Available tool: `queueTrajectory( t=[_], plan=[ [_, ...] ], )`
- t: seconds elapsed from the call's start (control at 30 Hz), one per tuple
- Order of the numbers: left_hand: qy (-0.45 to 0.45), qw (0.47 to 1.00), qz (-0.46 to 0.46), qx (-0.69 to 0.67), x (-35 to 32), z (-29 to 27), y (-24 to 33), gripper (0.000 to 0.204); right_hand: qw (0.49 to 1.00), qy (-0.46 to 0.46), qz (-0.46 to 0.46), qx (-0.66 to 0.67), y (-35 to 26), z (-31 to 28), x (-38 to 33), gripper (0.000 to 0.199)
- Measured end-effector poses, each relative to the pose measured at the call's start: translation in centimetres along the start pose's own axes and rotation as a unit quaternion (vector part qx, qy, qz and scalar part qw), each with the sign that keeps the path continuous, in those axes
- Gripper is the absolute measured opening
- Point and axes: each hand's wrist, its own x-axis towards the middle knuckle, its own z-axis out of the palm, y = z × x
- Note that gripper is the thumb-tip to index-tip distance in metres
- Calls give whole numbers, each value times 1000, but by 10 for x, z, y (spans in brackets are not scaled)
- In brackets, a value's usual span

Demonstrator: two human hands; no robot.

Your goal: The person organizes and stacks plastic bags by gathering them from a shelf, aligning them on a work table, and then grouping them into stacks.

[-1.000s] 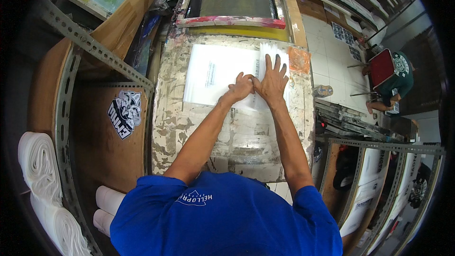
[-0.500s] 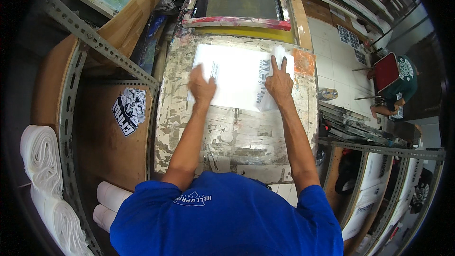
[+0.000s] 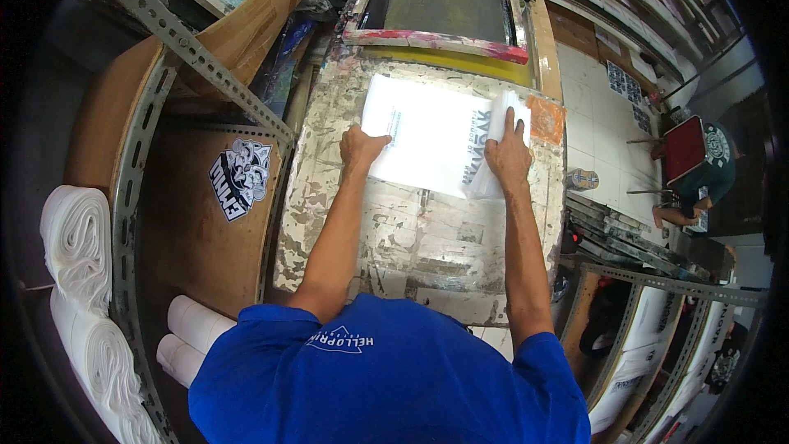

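Note:
A white plastic sheet or bag (image 3: 423, 136) with dark printing lies on the worn, paint-flaked table. My left hand (image 3: 362, 150) is closed at its left edge, with the thumb lying over the plastic and the fingers curled beside it. On the right, my right hand (image 3: 511, 156) presses on the gathered, semi-clear plastic edge (image 3: 482, 187), its longer fingers stretched forward over the folds. Whether more layers lie underneath is hard to tell.
A framed printing screen (image 3: 436, 10) stands beyond the table top (image 3: 403, 238). An orange-stained patch (image 3: 546, 120) is beside the plastic. Metal shelving (image 3: 189, 41) and white rolls (image 3: 78, 238) line my left. At the far right, a person (image 3: 717, 156) sits by a red chair (image 3: 684, 150).
My left hand, blurred before, has settled on the plastic's left edge. The right hand's spread fingers have come closer together. The whole view has shifted slightly.

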Motion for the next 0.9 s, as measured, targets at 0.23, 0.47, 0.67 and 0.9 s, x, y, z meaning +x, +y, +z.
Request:
queueTrajectory(
  t=[0.23, 0.47, 0.67, 0.9],
  plan=[
    [-11, 994, -56, -91, 6, 6, 4, 62, 999, 24, -27, 27, 17, 7, 1, 87],
    [-50, 996, -12, -72, 12, 10, 9, 52, 999, 15, -23, 34, 17, 3, -2, 88],
    [-48, 992, 18, -115, 9, 16, 7, 64, 999, 10, -26, 41, 12, 1, -3, 89],
    [-63, 984, 16, -164, 14, 20, 3, 65, 999, 9, -30, 38, 14, 4, -5, 89]
  ],
)
